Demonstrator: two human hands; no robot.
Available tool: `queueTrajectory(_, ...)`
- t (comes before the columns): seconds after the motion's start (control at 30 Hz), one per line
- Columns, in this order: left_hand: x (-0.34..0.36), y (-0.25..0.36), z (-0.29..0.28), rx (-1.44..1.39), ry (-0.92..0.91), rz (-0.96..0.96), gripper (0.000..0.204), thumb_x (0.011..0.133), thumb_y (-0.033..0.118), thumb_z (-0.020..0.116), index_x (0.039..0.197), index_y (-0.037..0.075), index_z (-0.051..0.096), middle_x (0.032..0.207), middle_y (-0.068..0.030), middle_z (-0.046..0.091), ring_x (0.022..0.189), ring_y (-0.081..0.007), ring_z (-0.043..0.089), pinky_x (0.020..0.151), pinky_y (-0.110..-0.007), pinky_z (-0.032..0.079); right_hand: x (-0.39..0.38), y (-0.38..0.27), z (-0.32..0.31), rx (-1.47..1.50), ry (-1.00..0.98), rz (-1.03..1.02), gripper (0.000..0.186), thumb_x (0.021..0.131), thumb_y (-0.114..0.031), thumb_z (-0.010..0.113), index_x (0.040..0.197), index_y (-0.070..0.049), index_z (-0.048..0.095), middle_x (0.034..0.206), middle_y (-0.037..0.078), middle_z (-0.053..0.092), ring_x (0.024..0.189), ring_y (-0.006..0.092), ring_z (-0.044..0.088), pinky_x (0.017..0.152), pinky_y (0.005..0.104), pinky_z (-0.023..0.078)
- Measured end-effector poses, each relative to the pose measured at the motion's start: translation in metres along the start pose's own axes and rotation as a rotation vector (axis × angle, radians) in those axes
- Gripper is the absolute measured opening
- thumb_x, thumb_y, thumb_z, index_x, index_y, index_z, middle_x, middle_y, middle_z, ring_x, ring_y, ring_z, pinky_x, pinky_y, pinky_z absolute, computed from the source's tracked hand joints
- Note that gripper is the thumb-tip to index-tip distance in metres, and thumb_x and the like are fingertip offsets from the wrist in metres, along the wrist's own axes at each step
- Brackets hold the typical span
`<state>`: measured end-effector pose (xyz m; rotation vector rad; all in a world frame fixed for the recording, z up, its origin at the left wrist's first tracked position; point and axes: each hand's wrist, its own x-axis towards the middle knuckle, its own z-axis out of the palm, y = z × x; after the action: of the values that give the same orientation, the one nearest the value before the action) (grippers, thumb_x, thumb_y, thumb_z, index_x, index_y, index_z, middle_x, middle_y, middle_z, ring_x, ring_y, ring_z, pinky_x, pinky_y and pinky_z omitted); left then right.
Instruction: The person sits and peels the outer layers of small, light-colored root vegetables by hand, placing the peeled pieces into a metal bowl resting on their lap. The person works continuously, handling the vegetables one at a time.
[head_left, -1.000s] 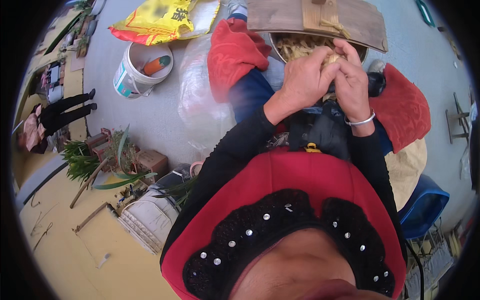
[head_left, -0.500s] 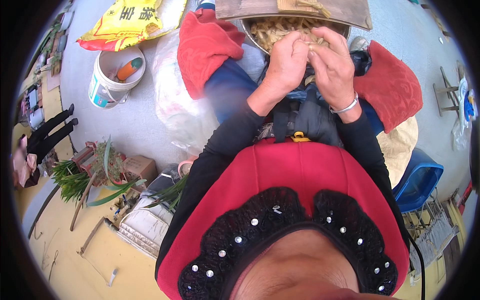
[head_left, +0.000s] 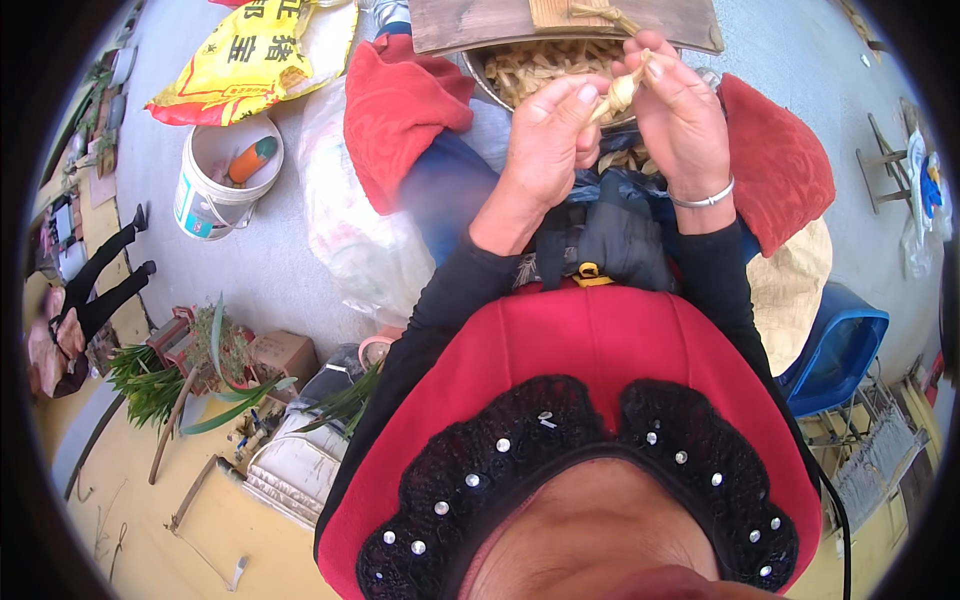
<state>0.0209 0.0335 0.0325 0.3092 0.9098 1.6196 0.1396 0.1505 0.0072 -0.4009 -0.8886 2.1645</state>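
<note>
Above my lap, both hands pinch a pale-yellow knotted strip (head_left: 620, 95); its exact material I cannot make out. My left hand (head_left: 548, 140) grips the lower left end between thumb and fingers. My right hand (head_left: 684, 125), with a bangle at the wrist, holds the upper right end. The bulky knot shows between them. Just beyond is a round metal basin (head_left: 476, 72) filled with many pale-yellow pieces (head_left: 540, 68). A wooden board (head_left: 465, 28) lies across its far side, carrying a smaller wooden block (head_left: 555, 14) and another knotted strip (head_left: 606, 14).
Red cloths (head_left: 405, 130) cover my knees. At the left stand a white bucket (head_left: 197, 200) holding an orange-and-green object (head_left: 252, 160), a yellow printed sack (head_left: 225, 75) and a clear plastic bag (head_left: 350, 220). A blue plastic chair (head_left: 840, 350) is at the right. Another person (head_left: 100, 275) stands far left.
My hands have moved slightly apart, and the knot now shows plainly between them. My view has shifted a little, moving the basin and board up and left.
</note>
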Motion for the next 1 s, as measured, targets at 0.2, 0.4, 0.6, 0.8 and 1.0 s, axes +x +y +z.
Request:
queueTrajectory(0.2, -0.007, 0.007, -0.026, 0.92, -0.046, 0.338, 0.019, 0.093, 0.011, 0.063, 0.106, -0.002, 0.065, 0.086, -0.0033, 0.065, 0.075, -0.0072, 0.056, 0.066, -0.023, 0.045, -0.01, -0.016, 0.003, -0.519, -0.088, -0.039, 0.033, 0.099, -0.017, 0.052, 0.126, 0.001, 0.058, 0.13, 0.011, 0.056, 0.117, 0.0199, 0.055, 0.099, 0.033, 0.043)
queueTrajectory(0.4, 0.002, 0.014, -0.029, 1.333, -0.044, 0.693, 0.017, 0.087, 0.009, 0.066, 0.102, 0.001, 0.066, 0.088, -0.0136, 0.066, 0.078, -0.0281, 0.065, 0.069, -0.033, 0.051, -0.014, -0.041, 0.019, -1.041, -0.127, 0.103, 0.021, 0.092, -0.016, 0.064, 0.104, 0.0, 0.07, 0.098, 0.005, 0.064, 0.088, 0.0111, 0.058, 0.076, 0.0233, 0.047)
queueTrajectory(0.6, 0.003, 0.02, -0.037, 1.531, -0.132, 0.807, 0.012, 0.082, 0.009, 0.068, 0.092, 0.003, 0.065, 0.082, -0.012, 0.064, 0.074, -0.032, 0.063, 0.064, -0.038, 0.051, -0.021, -0.041, 0.01, -1.33, -0.225, 0.017, 0.021, 0.091, -0.017, 0.066, 0.101, 0.001, 0.067, 0.077, 0.009, 0.064, 0.068, 0.015, 0.06, 0.064, 0.0251, 0.048)
queueTrajectory(0.8, -0.002, 0.023, -0.041, 1.612, -0.209, 0.694, 0.009, 0.082, 0.012, 0.069, 0.087, 0.006, 0.064, 0.074, -0.0101, 0.062, 0.072, -0.0309, 0.063, 0.061, -0.038, 0.05, -0.03, -0.03, 0.001, -1.491, -0.289, -0.285, 0.024, 0.086, -0.017, 0.07, 0.106, -0.003, 0.067, 0.09, 0.013, 0.068, 0.081, 0.0264, 0.067, 0.07, 0.0323, 0.05)
queueTrajectory(1.0, 0.003, 0.022, -0.029, 1.427, -0.315, 0.563, 0.009, 0.086, 0.014, 0.065, 0.087, 0.005, 0.062, 0.075, -0.014, 0.059, 0.071, -0.0337, 0.061, 0.059, -0.038, 0.048, -0.014, -0.05, 0.039, -1.688, -0.582, -0.347, 0.028, 0.083, -0.021, 0.069, 0.107, -0.008, 0.063, 0.092, 0.011, 0.065, 0.085, 0.0308, 0.063, 0.075, 0.0396, 0.048)
